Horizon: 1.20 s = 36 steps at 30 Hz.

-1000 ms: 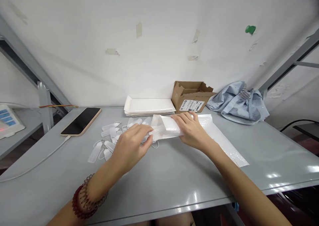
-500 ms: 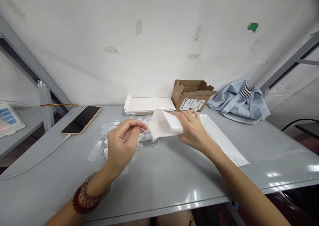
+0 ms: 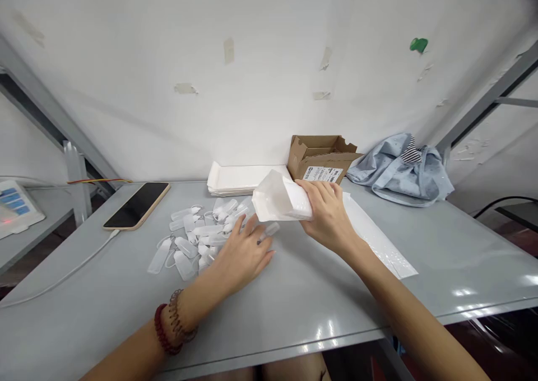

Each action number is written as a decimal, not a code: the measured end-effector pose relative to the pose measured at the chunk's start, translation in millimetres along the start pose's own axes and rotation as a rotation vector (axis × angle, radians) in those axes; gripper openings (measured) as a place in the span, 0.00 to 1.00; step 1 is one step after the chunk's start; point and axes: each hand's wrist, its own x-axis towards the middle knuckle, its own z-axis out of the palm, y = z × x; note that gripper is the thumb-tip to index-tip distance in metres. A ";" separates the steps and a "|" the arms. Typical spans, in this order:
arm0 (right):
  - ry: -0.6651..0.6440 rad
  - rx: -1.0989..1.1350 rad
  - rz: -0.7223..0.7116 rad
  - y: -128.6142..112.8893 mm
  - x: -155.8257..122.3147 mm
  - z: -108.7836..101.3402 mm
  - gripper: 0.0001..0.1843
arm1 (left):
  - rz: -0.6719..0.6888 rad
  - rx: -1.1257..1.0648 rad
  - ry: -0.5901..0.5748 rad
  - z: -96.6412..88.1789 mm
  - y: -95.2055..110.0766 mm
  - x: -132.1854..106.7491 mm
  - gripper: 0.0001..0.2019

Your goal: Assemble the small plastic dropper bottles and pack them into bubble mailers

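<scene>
Raised over the table, a white envelope point(image 3: 275, 199) faces left with its mouth gaping. My right hand point(image 3: 325, 213) is wrapped around its other end. My left hand point(image 3: 244, 255) reaches palm down to the right edge of a pile of small translucent plastic tags point(image 3: 185, 246) with thin white loops. Its fingers are spread, and one loose tag point(image 3: 270, 231) shows just beyond the fingertips. Whether the fingers touch any tags is hard to see. A long flat white strip with a shiny surface point(image 3: 378, 238) lies beneath and beyond my right hand.
A stack of white envelopes point(image 3: 247, 180) lies against the wall beside an open cardboard box point(image 3: 321, 162). Light blue cloth point(image 3: 399, 171) is bunched at the back right. On the left, a phone point(image 3: 137, 206) is plugged into a white cable point(image 3: 63, 277).
My left hand has moved from the envelope's mouth down and right to the tags, its fingers unbending. My right hand keeps hold of the envelope, which has turned slightly.
</scene>
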 end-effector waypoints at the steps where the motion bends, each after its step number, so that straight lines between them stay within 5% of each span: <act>1: -0.007 0.004 -0.011 -1.1 -0.4 0.4 0.30 | 0.027 0.014 -0.011 -0.8 1.0 0.0 0.07; 9: -0.066 -0.020 -0.086 -0.6 -2.8 9.9 0.32 | 0.173 -0.194 -0.003 -7.5 11.4 -5.9 0.09; 11: -0.101 -0.022 -0.098 0.0 -3.4 13.7 0.32 | 0.149 -0.402 0.089 -15.2 14.1 -7.0 0.10; 15: -0.147 -0.023 -0.101 -0.7 -4.8 19.0 0.33 | 0.027 -0.683 0.461 -34.8 10.2 -6.0 0.12; 18: -0.169 -0.001 -0.103 -2.2 -5.5 20.9 0.34 | -0.081 -0.537 0.634 -41.5 -3.0 -4.3 0.12; 23: -0.190 0.022 -0.103 -4.5 -6.2 22.9 0.32 | -0.107 -0.216 0.714 -36.5 -18.6 -3.2 0.11; 30: -0.171 0.038 -0.087 -3.0 -6.8 22.7 0.32 | -0.187 -0.251 0.889 -42.1 -17.3 -4.8 0.12; 36: -0.129 0.045 -0.101 -8.4 -7.3 23.2 0.31 | -0.132 -0.218 0.700 -30.8 -21.5 -2.8 0.10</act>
